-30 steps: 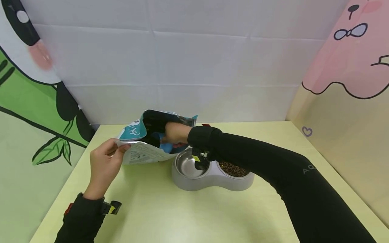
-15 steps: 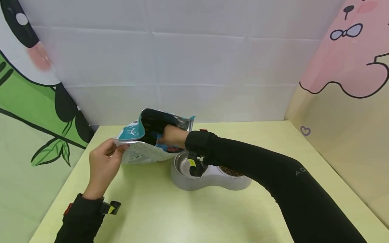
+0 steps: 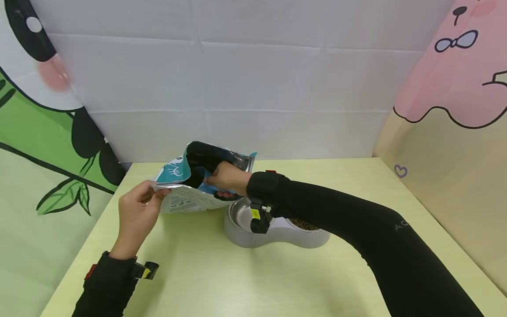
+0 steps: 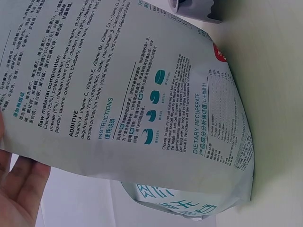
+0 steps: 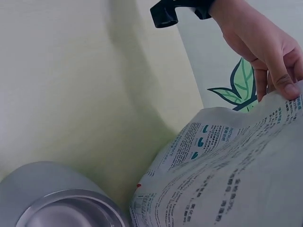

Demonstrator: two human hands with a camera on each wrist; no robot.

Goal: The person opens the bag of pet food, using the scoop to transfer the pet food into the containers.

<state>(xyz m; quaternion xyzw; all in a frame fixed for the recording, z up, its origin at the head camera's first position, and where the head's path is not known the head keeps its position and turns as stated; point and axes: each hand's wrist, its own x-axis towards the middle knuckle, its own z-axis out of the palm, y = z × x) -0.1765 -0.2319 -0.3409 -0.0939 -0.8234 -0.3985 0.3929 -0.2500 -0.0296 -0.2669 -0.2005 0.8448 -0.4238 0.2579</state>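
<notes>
A pet food bag (image 3: 186, 199), teal and white with a black inside, stands on the table with its mouth open. My left hand (image 3: 136, 215) pinches the bag's near left rim between thumb and fingers. In the left wrist view the bag's printed back (image 4: 142, 104) fills most of the frame. My right hand (image 3: 229, 177) is in the bag's mouth, gripping a blue scoop (image 3: 207, 188) whose far end is hidden inside. Below the right wrist sits a grey double pet bowl (image 3: 257, 240). Its left steel bowl (image 3: 239, 213) shows bare metal; kibble (image 3: 303, 224) lies in the right one.
The pale yellow table (image 3: 222, 281) ends at a white wall sheet (image 3: 253, 88). Cartoon-printed panels stand at left and right. My right sleeve (image 3: 336, 207) crosses over the double bowl and partly covers it.
My right hand has shifted slightly inside the bag's mouth, and the blue scoop's visible part has changed angle with it. The left hand and the bag stay nearly still.
</notes>
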